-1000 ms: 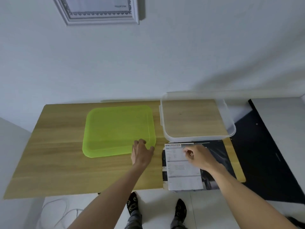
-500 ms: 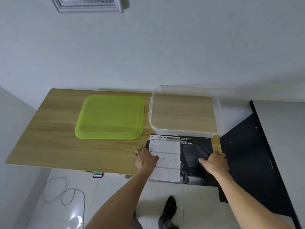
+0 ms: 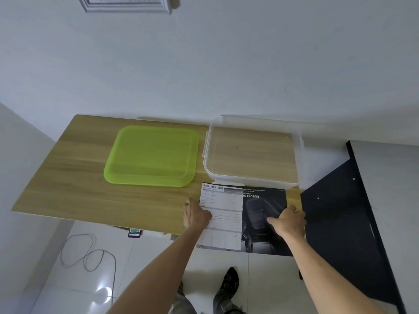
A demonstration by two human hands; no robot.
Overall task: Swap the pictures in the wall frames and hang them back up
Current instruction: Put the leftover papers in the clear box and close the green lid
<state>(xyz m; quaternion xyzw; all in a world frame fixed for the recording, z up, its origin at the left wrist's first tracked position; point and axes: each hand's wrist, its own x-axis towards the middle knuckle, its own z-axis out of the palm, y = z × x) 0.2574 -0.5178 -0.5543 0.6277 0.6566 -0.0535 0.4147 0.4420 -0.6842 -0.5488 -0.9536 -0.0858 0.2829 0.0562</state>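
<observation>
Two pictures lie stacked at the front edge of the wooden table (image 3: 68,177), overhanging it. A white "SPECIFICATION" sheet (image 3: 223,200) covers the left half of a dark poster (image 3: 263,209). My left hand (image 3: 196,215) grips the left edge of the white sheet with its thumb on top. My right hand (image 3: 288,220) grips the right edge of the dark poster, thumb stretched across its face. The lower part of a white ornate wall frame (image 3: 127,5) hangs on the wall at the top, cut off by the view's edge.
A green plastic lid (image 3: 152,155) lies mid-table. A clear plastic box (image 3: 251,177) stands right behind the pictures. A black panel (image 3: 340,211) leans at the right of the table. A grey cable (image 3: 88,254) and a phone (image 3: 135,232) lie on the tiled floor.
My left hand left the green lid and took the white sheet's left edge. My right hand shifted to the poster's right edge. The pictures slid towards me over the table edge.
</observation>
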